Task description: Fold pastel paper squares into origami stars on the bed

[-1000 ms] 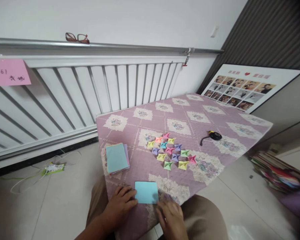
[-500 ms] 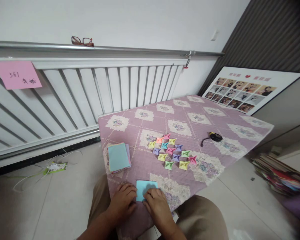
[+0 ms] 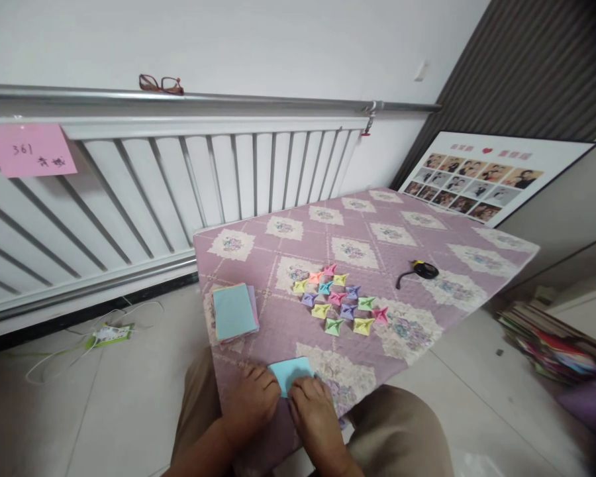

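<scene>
A light blue sheet of folding paper point(image 3: 290, 371) lies at the near edge of the cloth-covered table point(image 3: 273, 268). On its left edge my left hand point(image 3: 255, 397) is closed, fingers curled over the paper. My right hand point(image 3: 314, 404) grips the near right part, with its fingers bent and partly hiding the sheet. Beyond the hands stand several small folded paper shapes point(image 3: 336, 299) in pink, yellow, green, blue and purple. A stack of square paper point(image 3: 234, 311), light blue on top, sits to the left.
A black cord-strapped tape measure point(image 3: 426, 269) rests on the right side of the table. Behind are a white radiator point(image 3: 273, 165) and a pipe with glasses point(image 3: 161, 84) on it. A photo board point(image 3: 496, 175) leans at the far right. A power strip point(image 3: 110, 336) lies on the floor.
My left hand has moved slightly right and onto the blue paper. The sheet now lies slightly tilted. The view has shifted a little; the folded shapes and stack stay in place.
</scene>
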The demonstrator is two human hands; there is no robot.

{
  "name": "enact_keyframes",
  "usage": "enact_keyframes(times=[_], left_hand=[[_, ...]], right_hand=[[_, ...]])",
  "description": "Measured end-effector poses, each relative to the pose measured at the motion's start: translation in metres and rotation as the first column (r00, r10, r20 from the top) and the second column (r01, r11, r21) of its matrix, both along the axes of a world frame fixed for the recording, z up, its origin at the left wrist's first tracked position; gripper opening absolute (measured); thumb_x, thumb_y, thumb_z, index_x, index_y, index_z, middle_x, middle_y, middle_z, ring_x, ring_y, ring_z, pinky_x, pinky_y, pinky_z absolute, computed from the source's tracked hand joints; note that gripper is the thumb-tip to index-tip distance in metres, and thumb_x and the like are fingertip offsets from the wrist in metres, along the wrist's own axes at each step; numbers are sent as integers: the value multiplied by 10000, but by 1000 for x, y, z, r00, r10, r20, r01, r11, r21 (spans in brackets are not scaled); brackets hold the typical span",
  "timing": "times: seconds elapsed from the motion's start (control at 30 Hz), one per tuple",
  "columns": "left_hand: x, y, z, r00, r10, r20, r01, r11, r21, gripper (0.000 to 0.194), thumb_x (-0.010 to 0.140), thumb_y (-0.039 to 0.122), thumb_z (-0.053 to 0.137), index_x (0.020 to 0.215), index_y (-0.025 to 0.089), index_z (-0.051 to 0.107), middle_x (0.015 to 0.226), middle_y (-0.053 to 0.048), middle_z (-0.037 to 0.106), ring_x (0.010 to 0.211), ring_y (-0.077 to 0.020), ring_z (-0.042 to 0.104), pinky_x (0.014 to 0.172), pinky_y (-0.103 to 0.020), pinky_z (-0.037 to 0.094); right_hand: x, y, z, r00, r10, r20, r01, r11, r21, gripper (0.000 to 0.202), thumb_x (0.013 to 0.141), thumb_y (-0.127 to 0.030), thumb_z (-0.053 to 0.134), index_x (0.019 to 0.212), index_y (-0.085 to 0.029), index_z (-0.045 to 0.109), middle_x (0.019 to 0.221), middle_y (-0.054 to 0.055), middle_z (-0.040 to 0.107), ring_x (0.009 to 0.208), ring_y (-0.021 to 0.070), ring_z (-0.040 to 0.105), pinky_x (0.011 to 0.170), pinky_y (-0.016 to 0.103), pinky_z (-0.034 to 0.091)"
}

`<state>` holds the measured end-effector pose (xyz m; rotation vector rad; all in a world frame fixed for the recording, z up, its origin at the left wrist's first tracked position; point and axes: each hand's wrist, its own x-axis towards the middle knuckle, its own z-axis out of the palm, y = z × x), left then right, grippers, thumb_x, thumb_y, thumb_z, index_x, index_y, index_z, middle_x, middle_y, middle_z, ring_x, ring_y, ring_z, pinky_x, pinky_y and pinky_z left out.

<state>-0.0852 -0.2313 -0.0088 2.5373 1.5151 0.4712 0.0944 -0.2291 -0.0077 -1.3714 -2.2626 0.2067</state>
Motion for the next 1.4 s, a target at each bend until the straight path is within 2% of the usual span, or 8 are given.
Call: enact_keyframes(times=[0.1,0.2,0.43,0.6,0.97,1.2,1.3,1.4], left_hand=[[6,-9,1,998,38,59,-34,997,-66,61,879,206,565,879,229,621,910,5,623,918,-197,513,874,-375,339],[9,-13,6,977,171,128,-156,981,-119,101,854,172,583,894,246,638,957,6,620,958,-199,510,902,-384,319],[11,-9,18,908,375,186,-337,919,-204,138,838,147,562,766,228,648,960,-9,608,968,-210,509,906,-411,304],[12,-7,19,885,422,197,-374,896,-241,108,821,167,581,747,223,635,960,-6,602,969,-213,506,916,-412,301],[15,-3,19,880,452,144,-415,880,-231,90,819,204,592,733,217,614,948,-14,588,958,-227,488,914,-432,293],[15,-5,12,914,384,130,-372,922,-106,70,867,197,572,831,231,622,965,-12,593,956,-215,491,933,-424,295],[15,-5,6,978,185,94,-185,983,-10,101,900,208,576,942,278,637,1004,7,609,999,-195,491,977,-400,263],[12,-2,4,999,17,34,-16,1000,-14,156,920,214,563,1033,303,624,1021,21,624,1012,-182,494,1003,-392,234]], right_hand=[[7,-5,-5,999,-14,-34,14,1000,5,187,763,-66,644,786,-248,605,891,-20,641,869,187,563,870,347,368],[13,-8,-8,996,-22,-91,21,1000,-7,198,755,-57,627,799,-249,607,938,0,636,913,202,565,858,350,396],[15,-5,-5,991,-71,-114,68,997,-31,99,820,-162,599,763,-243,594,1031,39,607,1087,255,516,937,417,387],[10,-2,-6,987,-143,-78,140,989,-42,130,841,-223,591,712,-231,576,1029,52,602,1087,272,511,927,434,384],[4,4,-9,975,-220,12,221,975,-40,154,804,-216,629,668,-228,557,993,46,611,1009,270,524,864,414,372],[4,3,-11,970,-243,4,243,970,-24,130,802,-261,626,699,-244,548,951,35,618,1004,274,532,857,408,373],[6,5,-13,972,-235,-12,235,972,-19,63,816,-228,587,761,-248,563,950,31,624,1007,265,541,862,403,377],[10,7,-14,977,-205,-59,205,979,-8,99,834,-174,520,812,-250,580,963,28,638,1017,250,551,869,392,385]])
